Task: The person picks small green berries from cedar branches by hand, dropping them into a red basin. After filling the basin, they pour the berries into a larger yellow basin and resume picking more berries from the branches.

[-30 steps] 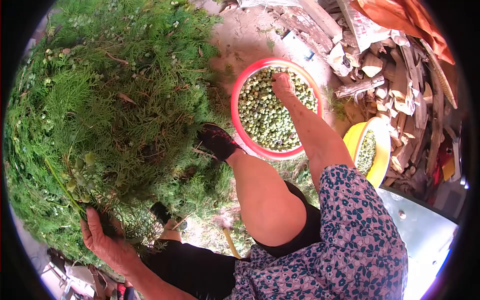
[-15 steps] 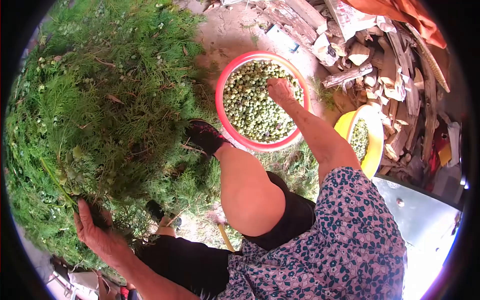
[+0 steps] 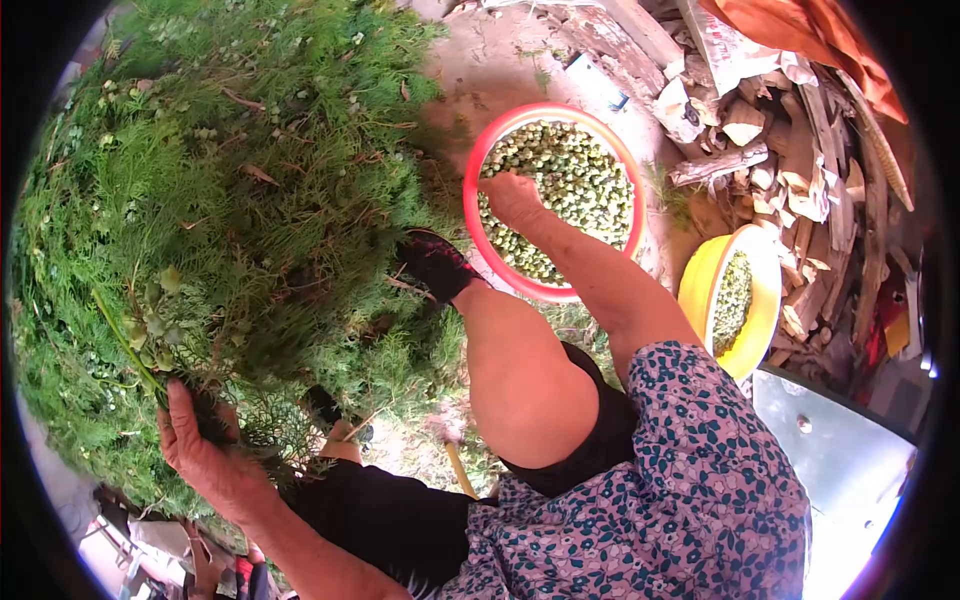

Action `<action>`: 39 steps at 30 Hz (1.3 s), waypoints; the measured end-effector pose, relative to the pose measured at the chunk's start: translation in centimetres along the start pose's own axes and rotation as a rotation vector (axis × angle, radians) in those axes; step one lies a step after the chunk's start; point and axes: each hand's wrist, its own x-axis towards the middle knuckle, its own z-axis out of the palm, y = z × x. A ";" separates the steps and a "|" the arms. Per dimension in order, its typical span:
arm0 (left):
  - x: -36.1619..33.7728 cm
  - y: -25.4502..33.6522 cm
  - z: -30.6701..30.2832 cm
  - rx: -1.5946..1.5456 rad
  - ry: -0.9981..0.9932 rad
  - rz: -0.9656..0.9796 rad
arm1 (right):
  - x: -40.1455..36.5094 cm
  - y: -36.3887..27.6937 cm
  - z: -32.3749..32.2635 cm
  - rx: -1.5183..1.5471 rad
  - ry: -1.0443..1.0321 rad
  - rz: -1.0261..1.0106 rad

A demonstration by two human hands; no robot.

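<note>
At the lower left, my left hand is closed round a green branch that bears pale green cones near its tip. A large heap of green sprigs lies beyond it. My right hand is over the left part of a red-rimmed basin, its fingers curled together near the rim. Whether anything is between those fingers is too small to tell. Small green cones fill the basin.
A yellow basin with more green cones stands at the right. Firewood is piled behind it, beside an orange cloth. A metal sheet lies at the lower right. My knee and shoe are between the heap and red basin.
My right hand has moved left across the basin, from above the cones toward the rim. My left hand still holds the branch. The whole view has shifted slightly.
</note>
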 end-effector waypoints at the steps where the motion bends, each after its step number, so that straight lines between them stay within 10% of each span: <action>1: 0.2 0.0 -0.2 0.004 0.005 0.000 | 0.5 -0.2 0.2 -0.121 -0.129 -0.006; 7: 0.0 0.2 -0.3 0.015 -0.054 0.000 | 0.0 0.2 0.7 -0.154 -0.131 -0.057; 13: -0.6 0.0 -0.4 0.039 -0.052 0.115 | -1.2 3.1 0.5 0.478 0.222 0.168; 19: 0.5 0.1 -1.9 0.024 -0.184 0.015 | -8.6 3.7 -5.7 1.031 0.156 0.286; 29: -0.2 -0.3 -2.0 0.255 -0.126 0.270 | -27.1 5.7 1.4 0.375 -0.249 -0.042; 32: -0.5 -0.3 -1.5 0.152 -0.100 0.353 | -23.6 7.5 0.7 0.233 -0.298 0.264; 37: 0.9 -1.1 -2.2 0.071 -0.050 0.260 | -14.5 12.7 -1.3 0.705 0.510 0.483; 39: 1.3 -1.6 -2.4 0.633 -0.100 0.913 | -11.9 12.9 -3.4 0.664 0.525 0.588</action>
